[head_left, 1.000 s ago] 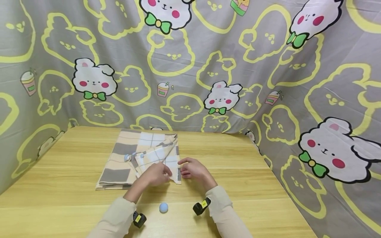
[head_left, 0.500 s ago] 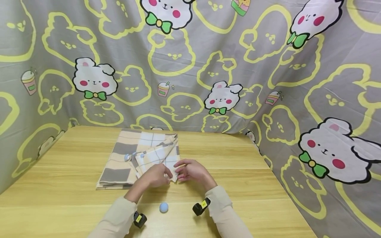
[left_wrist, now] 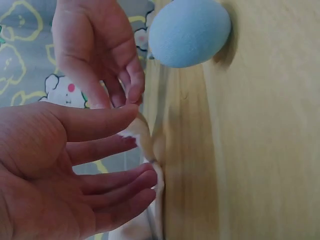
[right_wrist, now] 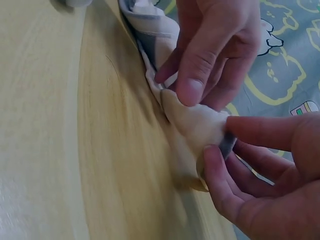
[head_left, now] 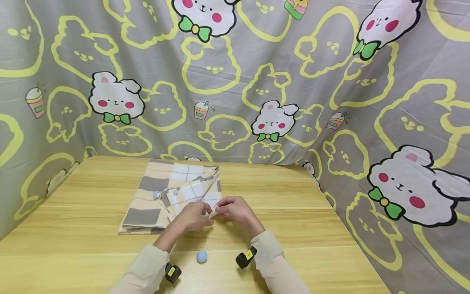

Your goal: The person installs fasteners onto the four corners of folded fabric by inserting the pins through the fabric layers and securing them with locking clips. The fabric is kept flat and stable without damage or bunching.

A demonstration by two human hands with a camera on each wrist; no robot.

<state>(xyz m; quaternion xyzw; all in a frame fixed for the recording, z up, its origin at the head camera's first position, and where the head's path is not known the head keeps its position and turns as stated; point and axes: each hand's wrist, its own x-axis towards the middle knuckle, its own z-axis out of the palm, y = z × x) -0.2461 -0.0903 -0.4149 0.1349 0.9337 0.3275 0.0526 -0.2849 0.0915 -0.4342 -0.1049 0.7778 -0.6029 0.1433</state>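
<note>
A folded plaid cloth (head_left: 150, 200) in beige, grey and white lies on the wooden table, its near right corner between both hands. My left hand (head_left: 194, 215) pinches the cloth edge between thumb and fingers; the thumb lies on top in the right wrist view. Opposite it, my right hand (head_left: 236, 209) pinches the white fuzzy corner (right_wrist: 200, 125) with thumb and fingertips, raising it a little. Two small blue round pieces (head_left: 157, 194) sit on the cloth's folded flap. Nearer the person, a light blue ball-like piece (head_left: 202, 256) rests on the table, touched by neither hand.
The wooden table (head_left: 279, 192) spreads out around the cloth. A grey curtain (head_left: 227, 81) with cartoon rabbits hangs behind it and along both sides. Black wrist cameras (head_left: 246, 257) are strapped over the beige sleeves (head_left: 269, 249).
My right hand has moved left from beside the cloth and now pinches its corner, which has been lifted and turned up. The left hand stays nearly in place; the blue ball-like piece has not moved.
</note>
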